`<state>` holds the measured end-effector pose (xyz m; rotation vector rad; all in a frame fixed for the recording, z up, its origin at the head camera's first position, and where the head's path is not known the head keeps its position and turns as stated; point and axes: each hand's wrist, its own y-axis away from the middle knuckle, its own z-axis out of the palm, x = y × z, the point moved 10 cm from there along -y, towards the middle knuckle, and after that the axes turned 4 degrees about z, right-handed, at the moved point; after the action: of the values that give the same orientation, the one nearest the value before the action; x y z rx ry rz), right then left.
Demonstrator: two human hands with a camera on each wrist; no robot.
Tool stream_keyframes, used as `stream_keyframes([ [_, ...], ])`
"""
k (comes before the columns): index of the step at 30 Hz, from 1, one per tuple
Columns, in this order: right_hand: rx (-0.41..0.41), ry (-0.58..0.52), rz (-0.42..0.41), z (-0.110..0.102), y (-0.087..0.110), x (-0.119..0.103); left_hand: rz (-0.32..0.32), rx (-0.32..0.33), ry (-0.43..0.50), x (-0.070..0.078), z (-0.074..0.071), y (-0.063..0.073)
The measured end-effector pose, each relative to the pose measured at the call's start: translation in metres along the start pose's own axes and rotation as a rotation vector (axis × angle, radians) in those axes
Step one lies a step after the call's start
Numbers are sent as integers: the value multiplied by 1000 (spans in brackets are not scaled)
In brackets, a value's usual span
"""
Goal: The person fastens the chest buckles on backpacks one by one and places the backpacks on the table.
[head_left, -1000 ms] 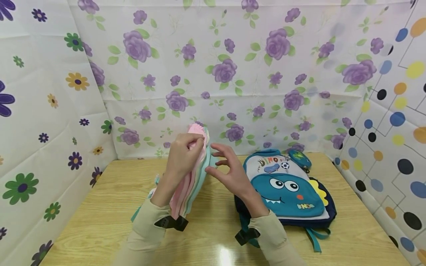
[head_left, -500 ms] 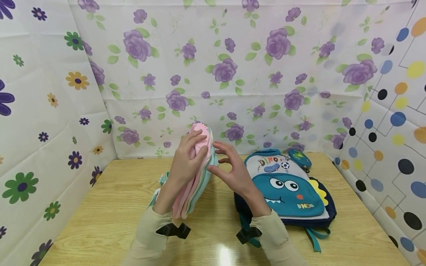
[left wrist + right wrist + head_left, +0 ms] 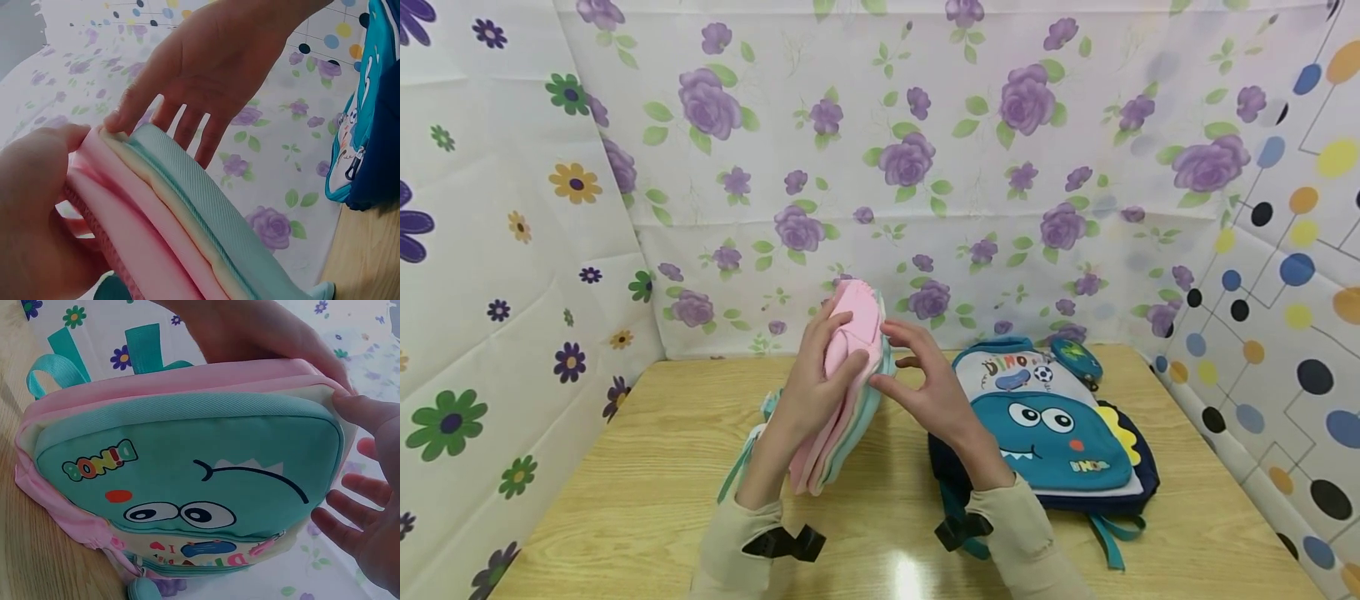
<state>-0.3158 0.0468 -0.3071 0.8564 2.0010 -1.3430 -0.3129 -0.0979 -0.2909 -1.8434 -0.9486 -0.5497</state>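
Observation:
A pink and mint backpack (image 3: pixel 859 321) stands edge-on between the hands in the head view. Its mint front pocket (image 3: pixel 169 440) carries a cartoon dinosaur face, upside down in the right wrist view. My left hand (image 3: pixel 811 383) grips the pink edge, thumb on the near side and fingers on the far side. At the opposite side is my right hand (image 3: pixel 931 390), thumb tip (image 3: pixel 117 122) at the cream and pink seam. Its other fingers (image 3: pixel 350 528) are spread and loosely bent beside the mint front. Mint straps (image 3: pixel 145 350) hang from the back panel.
A dark teal and navy dinosaur backpack (image 3: pixel 1048 433) lies face up to the right, a small round pouch (image 3: pixel 1077 358) at its top corner and straps trailing forward. Both packs rest on a wooden table (image 3: pixel 647 467). Flowered cloth (image 3: pixel 850 167) hangs behind it.
My left hand has loosened from a tight fist, its fingers spreading along the pink edge. The pink and mint backpack has shifted slightly right and shows more pink. My right hand has barely moved.

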Motion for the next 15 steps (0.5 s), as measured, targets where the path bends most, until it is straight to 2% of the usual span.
stream_keyframes([
  [5, -19, 10, -10, 0, 1, -2, -56, -40, 69, -8, 6, 10],
  [9, -47, 22, -9, 2, 2, -4, -82, -40, 114, -13, 9, 15],
  [15, -53, 65, -8, 0, 3, -6, -76, -65, 154, -10, 16, 19],
])
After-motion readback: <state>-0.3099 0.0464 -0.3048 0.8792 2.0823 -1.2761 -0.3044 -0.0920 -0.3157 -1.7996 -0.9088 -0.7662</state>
